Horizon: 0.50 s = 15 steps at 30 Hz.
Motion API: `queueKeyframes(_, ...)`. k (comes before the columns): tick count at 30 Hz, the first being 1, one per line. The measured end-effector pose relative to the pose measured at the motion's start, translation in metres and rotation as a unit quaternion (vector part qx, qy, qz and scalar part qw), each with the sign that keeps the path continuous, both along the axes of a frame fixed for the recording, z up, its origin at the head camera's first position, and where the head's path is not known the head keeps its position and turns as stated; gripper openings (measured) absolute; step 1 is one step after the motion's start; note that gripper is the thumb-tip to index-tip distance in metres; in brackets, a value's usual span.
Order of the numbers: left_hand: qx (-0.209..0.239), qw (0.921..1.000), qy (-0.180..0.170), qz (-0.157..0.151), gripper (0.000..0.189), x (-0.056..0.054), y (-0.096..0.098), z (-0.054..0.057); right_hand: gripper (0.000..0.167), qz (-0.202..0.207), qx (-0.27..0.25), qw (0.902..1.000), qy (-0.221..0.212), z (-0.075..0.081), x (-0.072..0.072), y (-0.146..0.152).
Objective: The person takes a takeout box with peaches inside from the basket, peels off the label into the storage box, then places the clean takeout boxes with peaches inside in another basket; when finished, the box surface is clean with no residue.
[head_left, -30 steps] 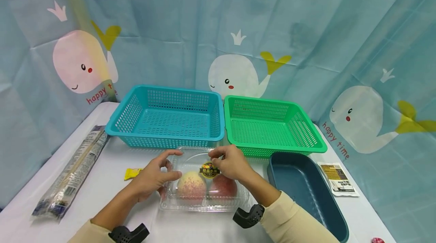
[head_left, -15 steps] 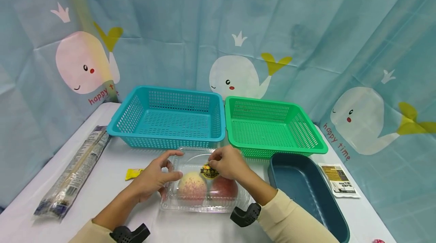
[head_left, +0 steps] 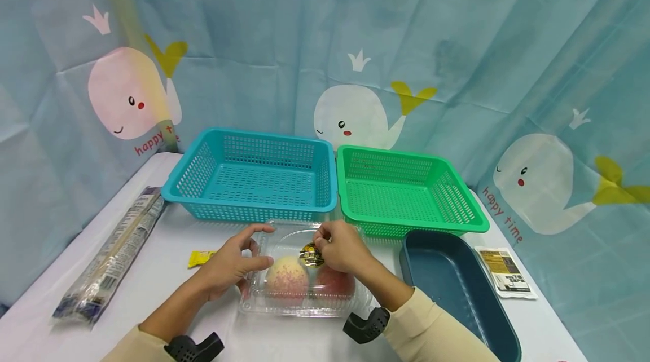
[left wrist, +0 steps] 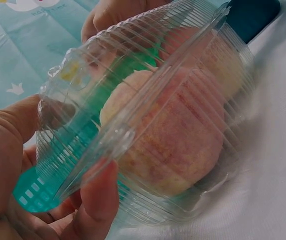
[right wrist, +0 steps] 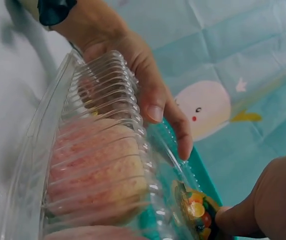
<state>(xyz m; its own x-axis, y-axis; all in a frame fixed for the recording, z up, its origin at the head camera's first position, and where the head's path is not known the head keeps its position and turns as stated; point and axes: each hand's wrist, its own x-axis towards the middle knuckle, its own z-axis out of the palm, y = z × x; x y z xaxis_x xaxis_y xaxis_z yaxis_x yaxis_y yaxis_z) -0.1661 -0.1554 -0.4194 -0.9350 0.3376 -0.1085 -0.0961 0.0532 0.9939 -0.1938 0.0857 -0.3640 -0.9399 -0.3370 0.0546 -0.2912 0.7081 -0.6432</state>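
A clear plastic clamshell box (head_left: 291, 238) with two peaches, one pale and pink (head_left: 286, 280), one redder (head_left: 334, 283), sits on the white table. My left hand (head_left: 227, 265) grips its left side, thumb on the lid; the left wrist view shows the fingers (left wrist: 100, 192) around the plastic rim. On the lid is a round black and yellow fruit sticker (head_left: 311, 255). My right hand (head_left: 345, 246) pinches the sticker's right edge between bent fingers. In the right wrist view the sticker (right wrist: 199, 207) stands at an angle to the lid.
Behind the box are a blue basket (head_left: 254, 212) and a green basket (head_left: 413, 224). A dark blue tray (head_left: 452, 272) stands at the right, beside a brown and white packet (head_left: 505, 273). Left lie a yellow wrapper (head_left: 200, 259) and a long clear-wrapped package (head_left: 114, 255).
My right hand has shifted slightly on the sticker, whose face has turned darker and more tilted. My left hand keeps its grip on the box. The head view has moved slightly.
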Motion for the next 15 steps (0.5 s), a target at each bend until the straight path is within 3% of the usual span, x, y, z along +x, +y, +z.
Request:
queueKeyframes(7, 0.001, 1.0000, -0.005, 0.003, 0.072, 0.001, -0.001, -0.001, 0.017, 0.001, -0.057, 0.9984, 0.005, -0.003, 0.007, 0.004)
queueKeyframes(15, 0.005, 1.0000, -0.002, 0.000, 0.072, 0.001, -0.001, -0.001, 0.015, -0.008, -0.124, 0.9906, 0.057, -0.015, 0.016, 0.006)
